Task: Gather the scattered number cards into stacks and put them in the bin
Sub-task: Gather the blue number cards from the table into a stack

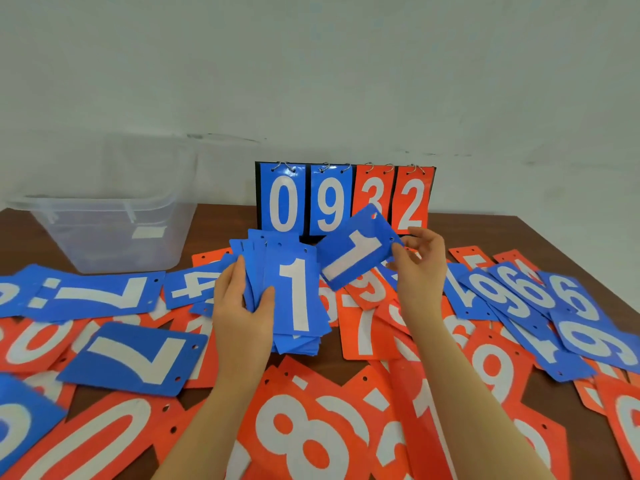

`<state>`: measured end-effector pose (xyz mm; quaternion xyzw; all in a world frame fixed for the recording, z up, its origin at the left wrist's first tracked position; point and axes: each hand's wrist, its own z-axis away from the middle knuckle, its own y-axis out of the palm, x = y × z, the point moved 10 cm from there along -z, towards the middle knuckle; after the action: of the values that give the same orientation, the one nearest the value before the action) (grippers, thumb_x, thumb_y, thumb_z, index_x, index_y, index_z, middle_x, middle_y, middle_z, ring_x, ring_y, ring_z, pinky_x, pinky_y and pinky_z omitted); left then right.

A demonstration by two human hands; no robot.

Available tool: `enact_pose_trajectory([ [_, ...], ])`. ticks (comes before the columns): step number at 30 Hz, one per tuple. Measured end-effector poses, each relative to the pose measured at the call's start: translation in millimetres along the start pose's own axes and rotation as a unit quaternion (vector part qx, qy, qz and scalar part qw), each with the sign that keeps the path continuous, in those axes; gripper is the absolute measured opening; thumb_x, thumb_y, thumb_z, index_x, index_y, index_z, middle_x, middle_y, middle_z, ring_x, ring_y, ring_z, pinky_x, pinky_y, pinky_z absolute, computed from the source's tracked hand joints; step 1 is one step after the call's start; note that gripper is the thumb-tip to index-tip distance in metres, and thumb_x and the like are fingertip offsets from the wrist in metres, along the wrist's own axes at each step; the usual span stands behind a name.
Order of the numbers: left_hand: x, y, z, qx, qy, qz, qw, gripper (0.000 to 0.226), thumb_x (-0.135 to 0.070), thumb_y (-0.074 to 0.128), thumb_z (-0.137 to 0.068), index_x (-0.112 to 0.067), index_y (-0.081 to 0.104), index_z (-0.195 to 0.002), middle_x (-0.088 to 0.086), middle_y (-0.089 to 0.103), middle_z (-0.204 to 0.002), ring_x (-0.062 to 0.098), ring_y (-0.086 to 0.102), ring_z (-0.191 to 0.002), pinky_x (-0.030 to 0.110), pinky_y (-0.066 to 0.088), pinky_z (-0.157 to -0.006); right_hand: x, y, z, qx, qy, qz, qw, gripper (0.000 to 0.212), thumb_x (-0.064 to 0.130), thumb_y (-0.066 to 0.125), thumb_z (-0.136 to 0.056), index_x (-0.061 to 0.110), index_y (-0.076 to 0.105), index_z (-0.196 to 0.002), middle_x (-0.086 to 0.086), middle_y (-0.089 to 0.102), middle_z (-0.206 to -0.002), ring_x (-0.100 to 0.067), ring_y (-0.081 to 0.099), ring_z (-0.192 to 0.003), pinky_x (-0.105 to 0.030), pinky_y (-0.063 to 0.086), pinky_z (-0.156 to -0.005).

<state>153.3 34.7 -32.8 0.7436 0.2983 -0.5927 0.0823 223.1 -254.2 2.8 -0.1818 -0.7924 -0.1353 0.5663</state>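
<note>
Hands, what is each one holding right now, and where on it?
Left hand grips a stack of blue cards, "1" on top, by its left edge. Right hand pinches a single blue "1" card at its punched-hole end.

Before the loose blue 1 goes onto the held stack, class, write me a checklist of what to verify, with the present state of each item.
1. Left hand grips the blue stack firmly: ok, thumb across the front, fingers behind.
2. Right hand holds the single blue 1 card: ok, pinched at its hole-punched end.
3. Colour and number match the stack's top card: ok, both are blue 1s.
4. Orientation matches: not ok, the loose card is tilted sideways while the stack stands upright.
5. Stack edges squared: not ok, the cards fan out at the top left.
6. Clear bin ready to receive: cannot tell, its contents are unclear.
</note>
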Motion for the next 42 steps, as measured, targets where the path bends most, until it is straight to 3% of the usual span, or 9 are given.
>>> enact_pose_trajectory([
  [4, -6, -4, 17, 0.015, 0.002, -0.022, 1.0, 0.059, -0.013, 0.058, -0.088, -0.017, 0.033, -0.141, 0.002, 0.033, -0.144, 0.014, 0.031, -0.134, 0.025, 0.04, -0.097, 26, -5, 23, 0.0, -0.013, -0.017, 1.0, 0.016, 0.014, 0.057, -0.092, 0.019, 0.05, -0.106, 0.014, 0.059, -0.093, 0.012, 0.058, -0.086, -0.003, 0.046, -0.058],
  [8, -15, -3, 36, 0.035, -0.001, -0.015, 0.999, 0.059, -0.013, 0.058, -0.089, -0.018, 0.033, -0.142, 0.0, 0.033, -0.145, 0.013, 0.029, -0.134, 0.022, 0.03, -0.101, 35, -1, 41, 0.025, -0.017, -0.002, 1.0, 0.016, 0.011, 0.058, -0.091, 0.018, 0.051, -0.104, 0.009, 0.061, -0.093, 0.004, 0.059, -0.086, -0.005, 0.047, -0.062],
  [14, -20, 3, 54, 0.062, -0.021, 0.057, 0.996, 0.059, -0.018, 0.062, -0.086, -0.023, 0.037, -0.139, -0.006, 0.035, -0.143, 0.009, 0.034, -0.132, 0.04, 0.041, -0.105, 22, -1, 63, 0.002, 0.006, 0.031, 0.999, 0.018, 0.009, 0.06, -0.089, 0.015, 0.054, -0.105, 0.005, 0.06, -0.098, -0.005, 0.058, -0.09, -0.012, 0.047, -0.073],
  [20, -29, 26, 60, 0.102, -0.015, 0.047, 0.994, 0.067, -0.022, 0.067, -0.082, -0.026, 0.034, -0.14, -0.009, 0.032, -0.144, -0.001, 0.027, -0.128, 0.03, 0.038, -0.105, 13, 6, 69, 0.005, 0.025, 0.039, 0.999, 0.018, 0.009, 0.059, -0.09, 0.02, 0.054, -0.103, 0.014, 0.057, -0.093, -0.003, 0.056, -0.089, -0.003, 0.044, -0.067],
  [25, -26, 39, 46, 0.089, -0.019, 0.049, 0.995, 0.063, -0.017, 0.063, -0.085, -0.024, 0.034, -0.141, -0.009, 0.031, -0.145, -0.003, 0.029, -0.125, 0.025, 0.038, -0.102, -17, 0, 39, 0.082, 0.011, 0.133, 0.988, 0.033, 0.035, 0.053, -0.093, 0.024, 0.055, -0.124, 0.007, 0.053, -0.132, -0.01, 0.046, -0.123, -0.031, 0.042, -0.101],
  [32, -12, 56, 20, 0.073, -0.033, 0.022, 0.997, 0.062, -0.017, 0.061, -0.087, -0.021, 0.032, -0.142, -0.005, 0.031, -0.145, 0.008, 0.033, -0.132, 0.024, 0.042, -0.093, -89, -9, -5, 0.242, 0.045, 0.542, 0.804, 0.054, 0.051, 0.021, -0.098, 0.03, 0.025, -0.147, 0.003, 0.012, -0.158, -0.022, 0.003, -0.146, -0.048, 0.0, -0.115],
  [35, -8, 55, 19, 0.07, -0.031, 0.01, 0.997, 0.062, -0.018, 0.06, -0.087, -0.021, 0.031, -0.142, -0.004, 0.031, -0.146, 0.01, 0.033, -0.132, 0.017, 0.044, -0.084, -95, -4, 3, 0.29, 0.034, 0.566, 0.771, 0.052, 0.049, 0.02, -0.098, 0.03, 0.029, -0.146, 0.004, 0.016, -0.157, -0.018, 0.009, -0.146, -0.049, -0.003, -0.115],
  [37, -6, 52, 20, 0.066, -0.028, 0.01, 0.997, 0.061, -0.017, 0.059, -0.088, -0.02, 0.032, -0.142, -0.003, 0.03, -0.146, 0.01, 0.032, -0.132, 0.011, 0.041, -0.081, -82, -2, 14, 0.295, 0.007, 0.534, 0.792, 0.046, 0.047, 0.025, -0.099, 0.029, 0.043, -0.138, 0.005, 0.029, -0.153, -0.015, 0.019, -0.143, -0.046, -0.005, -0.114],
  [42, -5, 47, 31, 0.058, -0.024, 0.019, 0.998, 0.06, -0.015, 0.06, -0.087, -0.017, 0.035, -0.141, 0.0, 0.034, -0.144, 0.012, 0.033, -0.132, 0.028, 0.042, -0.097, -51, -8, 48, 0.296, -0.056, 0.467, 0.831, 0.026, 0.033, 0.041, -0.098, 0.025, 0.063, -0.108, 0.008, 0.059, -0.125, -0.008, 0.046, -0.122, -0.037, 0.003, -0.112],
])
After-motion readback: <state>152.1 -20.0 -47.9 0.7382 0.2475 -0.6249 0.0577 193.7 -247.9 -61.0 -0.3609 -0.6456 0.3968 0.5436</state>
